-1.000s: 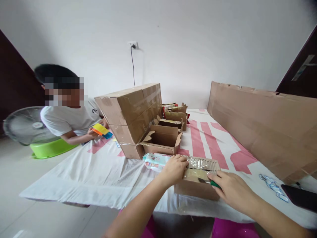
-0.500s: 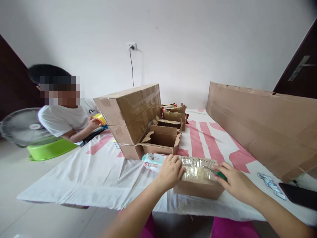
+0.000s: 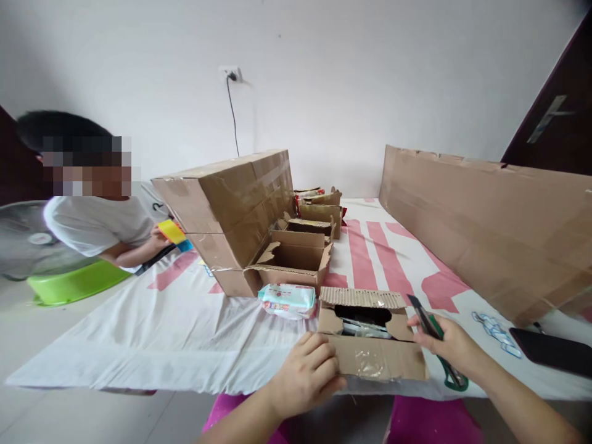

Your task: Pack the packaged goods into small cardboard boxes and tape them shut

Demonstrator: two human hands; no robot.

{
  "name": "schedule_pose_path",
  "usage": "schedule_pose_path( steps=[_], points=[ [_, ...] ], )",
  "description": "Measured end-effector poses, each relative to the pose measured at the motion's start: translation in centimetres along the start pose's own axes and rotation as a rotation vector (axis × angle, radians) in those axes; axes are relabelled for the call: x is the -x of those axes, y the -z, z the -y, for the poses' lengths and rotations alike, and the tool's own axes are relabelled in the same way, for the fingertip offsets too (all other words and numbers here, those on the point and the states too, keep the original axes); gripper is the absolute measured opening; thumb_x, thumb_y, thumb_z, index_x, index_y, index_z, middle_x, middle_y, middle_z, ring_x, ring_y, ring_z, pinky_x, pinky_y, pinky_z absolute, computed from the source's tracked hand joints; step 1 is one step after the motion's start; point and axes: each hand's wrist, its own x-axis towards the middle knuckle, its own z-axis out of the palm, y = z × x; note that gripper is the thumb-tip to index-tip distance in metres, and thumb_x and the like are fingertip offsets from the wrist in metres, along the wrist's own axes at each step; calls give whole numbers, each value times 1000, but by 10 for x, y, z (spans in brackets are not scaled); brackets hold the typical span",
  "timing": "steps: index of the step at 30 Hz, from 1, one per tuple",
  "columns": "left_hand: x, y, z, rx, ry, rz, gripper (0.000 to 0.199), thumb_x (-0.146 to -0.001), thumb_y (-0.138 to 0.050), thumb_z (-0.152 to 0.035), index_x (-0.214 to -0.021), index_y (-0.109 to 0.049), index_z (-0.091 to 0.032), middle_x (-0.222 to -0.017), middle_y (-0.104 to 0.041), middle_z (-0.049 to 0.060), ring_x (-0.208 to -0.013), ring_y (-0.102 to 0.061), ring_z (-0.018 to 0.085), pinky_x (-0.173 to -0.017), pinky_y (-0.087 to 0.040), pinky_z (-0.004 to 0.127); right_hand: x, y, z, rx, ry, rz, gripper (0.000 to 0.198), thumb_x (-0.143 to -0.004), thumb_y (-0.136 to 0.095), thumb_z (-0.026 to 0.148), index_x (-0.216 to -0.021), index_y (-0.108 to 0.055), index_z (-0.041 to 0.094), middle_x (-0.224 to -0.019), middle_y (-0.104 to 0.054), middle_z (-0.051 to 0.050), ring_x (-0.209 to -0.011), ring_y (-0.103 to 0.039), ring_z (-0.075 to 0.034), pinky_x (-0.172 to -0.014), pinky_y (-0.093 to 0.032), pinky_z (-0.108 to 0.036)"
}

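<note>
A small cardboard box (image 3: pixel 379 357) stands near the table's front edge. Its top is parted, with one flap raised at the back and another folded toward me; something flat and pale shows inside. My left hand (image 3: pixel 312 370) has its fingers curled at the left end of the front flap, gripping it. In my right hand (image 3: pixel 444 342), just right of the box, is a green-handled utility knife (image 3: pixel 432 327), blade pointing up and left, apart from the cardboard. A pack of wet wipes (image 3: pixel 289 301) lies left of the box.
Several open cardboard boxes (image 3: pixel 296 259) line a tall taped carton stack (image 3: pixel 245 209). A large cardboard panel (image 3: pixel 481 228) stands at right, near a black phone (image 3: pixel 550 351). At left, a person (image 3: pixel 87 222) holds a yellow-and-blue object (image 3: pixel 173 234) beside a fan (image 3: pixel 32 240).
The taped top of the small box has come open, its front flap folded toward me. My left hand moved down to that flap. The knife lifted off the box, and the view shifted slightly.
</note>
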Motion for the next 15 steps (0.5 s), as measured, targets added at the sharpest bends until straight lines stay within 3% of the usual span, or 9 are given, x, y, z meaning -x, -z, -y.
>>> schedule_pose_path(
  steps=[3, 6, 9, 12, 15],
  points=[
    [7, -4, -1, 31, 48, 43, 30, -95, -48, -44, -88, -61, -18, -87, -64, 8, -81, -56, 20, -72, -45, 33, 9, -11, -3, 217, 99, -4, 41, -69, -72, 36, -106, -65, 22, -102, -69, -6, -95, -65, -26, -86, -50, -38],
    [0, -5, 6, -32, 136, -13, 19, -95, -44, -17, -97, -62, -17, -88, -63, 7, -79, -55, 18, -72, -44, 32, 14, -18, 0, 347, 180, -8, 36, -72, -69, 34, -107, -64, 24, -107, -67, -6, -100, -64, -26, -90, -49, -38],
    [-18, -1, 13, -108, 214, 66, 30, -85, -49, -9, -110, -62, -21, -101, -61, 9, -93, -52, 23, -81, -44, 37, 12, -16, -1, 365, 210, -26, 34, -76, -67, 38, -106, -63, 24, -105, -68, -5, -97, -66, -25, -85, -51, -34],
    [-36, 5, 16, -112, 250, 228, 39, -75, -57, -12, -111, -63, -27, -109, -56, 9, -100, -49, 28, -85, -43, 44, 4, -8, -16, 318, 176, -123, 31, -88, -54, 46, -106, -61, 22, -103, -71, -6, -95, -66, -24, -83, -51, -33],
    [-46, 8, 14, -117, 307, 286, 36, -70, -59, -14, -103, -65, -26, -107, -55, 9, -98, -49, 29, -84, -44, 46, -6, -3, -42, 376, 50, -262, 37, -94, -38, 50, -102, -59, 21, -102, -72, -9, -96, -67, -25, -82, -51, -35]
  ],
)
